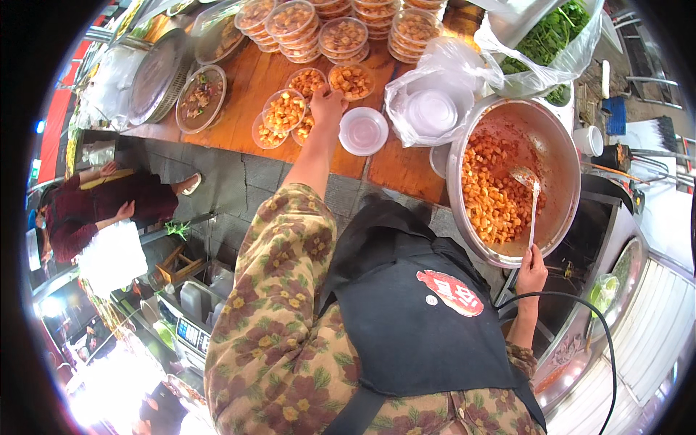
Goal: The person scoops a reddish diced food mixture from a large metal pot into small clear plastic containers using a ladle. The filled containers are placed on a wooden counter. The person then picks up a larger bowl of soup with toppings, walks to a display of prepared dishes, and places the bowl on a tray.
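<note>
My left hand reaches over the wooden table, its fingertips at the near rim of a clear plastic tub of orange-red cubes; whether they grip it is unclear. More filled tubs stand left of the hand, one resting on others. Just right of the hand lies an empty clear round tub. My right hand holds the handle of a metal spoon, whose bowl rests among seasoned cubes in a large metal basin.
Stacks of filled tubs line the table's back. A plastic bag of empty tubs lies beside the basin, with a bag of leafy greens behind. At left are an oval dish and a round basket. A person is beyond the table.
</note>
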A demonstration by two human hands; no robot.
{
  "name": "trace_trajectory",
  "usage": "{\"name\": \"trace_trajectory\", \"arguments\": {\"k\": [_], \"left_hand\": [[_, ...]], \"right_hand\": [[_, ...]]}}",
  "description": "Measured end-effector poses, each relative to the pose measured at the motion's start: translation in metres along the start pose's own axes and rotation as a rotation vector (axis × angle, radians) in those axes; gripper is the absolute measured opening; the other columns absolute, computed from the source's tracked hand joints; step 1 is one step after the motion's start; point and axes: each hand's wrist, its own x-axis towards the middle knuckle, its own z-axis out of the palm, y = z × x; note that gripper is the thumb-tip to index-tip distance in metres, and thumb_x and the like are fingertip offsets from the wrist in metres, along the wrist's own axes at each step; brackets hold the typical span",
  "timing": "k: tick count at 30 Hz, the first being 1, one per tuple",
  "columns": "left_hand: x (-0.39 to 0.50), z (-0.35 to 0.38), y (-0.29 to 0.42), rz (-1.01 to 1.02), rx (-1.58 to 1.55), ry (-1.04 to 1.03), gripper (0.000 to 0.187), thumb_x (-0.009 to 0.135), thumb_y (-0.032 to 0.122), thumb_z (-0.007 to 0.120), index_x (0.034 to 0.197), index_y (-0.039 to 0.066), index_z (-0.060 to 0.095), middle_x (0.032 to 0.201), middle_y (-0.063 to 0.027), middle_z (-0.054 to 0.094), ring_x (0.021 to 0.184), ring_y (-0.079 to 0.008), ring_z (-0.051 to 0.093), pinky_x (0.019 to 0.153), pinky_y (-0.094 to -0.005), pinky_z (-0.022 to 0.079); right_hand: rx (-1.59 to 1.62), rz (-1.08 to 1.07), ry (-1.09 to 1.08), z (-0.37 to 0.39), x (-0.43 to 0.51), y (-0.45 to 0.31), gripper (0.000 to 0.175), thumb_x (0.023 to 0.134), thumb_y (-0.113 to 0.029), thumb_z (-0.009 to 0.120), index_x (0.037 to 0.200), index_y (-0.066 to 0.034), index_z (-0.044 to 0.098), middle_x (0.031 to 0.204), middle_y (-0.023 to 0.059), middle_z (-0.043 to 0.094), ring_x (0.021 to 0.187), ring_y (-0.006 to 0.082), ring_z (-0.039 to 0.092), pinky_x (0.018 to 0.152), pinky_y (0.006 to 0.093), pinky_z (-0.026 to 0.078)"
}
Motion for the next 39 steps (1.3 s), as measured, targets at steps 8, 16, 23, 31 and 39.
{"name": "trace_trajectory", "arguments": {"k": [8, 16, 23, 31, 39], "left_hand": [[0.009, -0.036, -0.017, 0.764, 1.519, -0.318, 0.027, 0.087, 0.019, 0.049, 0.084, -0.003, 0.064, 0.09, -0.0252, 0.064, 0.086, -0.039, 0.062, 0.074, -0.0464, 0.049], [-0.073, -0.049, -0.029, 0.333, 1.021, -0.253, 0.021, 0.088, 0.017, 0.056, 0.088, -0.004, 0.061, 0.074, -0.0194, 0.065, 0.066, -0.029, 0.064, 0.06, -0.0378, 0.049], [-0.101, -0.039, -0.042, 0.067, 0.775, -0.211, 0.024, 0.085, 0.016, 0.058, 0.071, -0.004, 0.06, 0.063, -0.0098, 0.062, 0.05, -0.013, 0.059, 0.047, -0.026, 0.048], [-0.091, -0.041, -0.034, -0.292, 0.603, -0.276, 0.018, 0.08, 0.016, 0.057, 0.07, 0.001, 0.057, 0.057, -0.0049, 0.055, 0.041, -0.0112, 0.049, 0.037, -0.0242, 0.037], [-0.128, -0.044, -0.034, -0.205, 0.458, -0.24, 0.019, 0.082, 0.021, 0.056, 0.072, 0.005, 0.055, 0.057, -0.0027, 0.051, 0.044, -0.0097, 0.046, 0.039, -0.0227, 0.031]], "right_hand": [[-0.051, 0.099, 0.012, -0.014, -0.008, 0.007, 0.025, 0.091, -0.013, 0.054, 0.106, 0.0057, 0.061, 0.086, 0.0268, 0.063, 0.081, 0.0367, 0.066, 0.07, 0.0389, 0.05], [-0.025, 0.232, -0.322, -0.051, 0.011, -0.006, 0.023, 0.09, -0.016, 0.051, 0.093, 0.0052, 0.059, 0.081, 0.0306, 0.059, 0.08, 0.0461, 0.058, 0.068, 0.048, 0.045], [-0.027, 0.118, -0.37, 0.012, 0.056, -0.017, 0.026, 0.089, -0.019, 0.047, 0.085, 0.0055, 0.056, 0.082, 0.0298, 0.06, 0.081, 0.0452, 0.059, 0.072, 0.0521, 0.044], [0.072, 0.388, -0.136, 0.005, 0.112, 0.04, 0.045, 0.094, -0.025, 0.034, 0.085, 0.0065, 0.065, 0.082, 0.0277, 0.064, 0.083, 0.0402, 0.065, 0.077, 0.043, 0.051], [0.003, 0.628, -0.732, 0.004, 0.068, 0.027, 0.021, 0.084, -0.002, 0.05, 0.082, 0.0132, 0.065, 0.08, 0.0255, 0.065, 0.067, 0.0306, 0.067, 0.059, 0.0362, 0.055]]}}
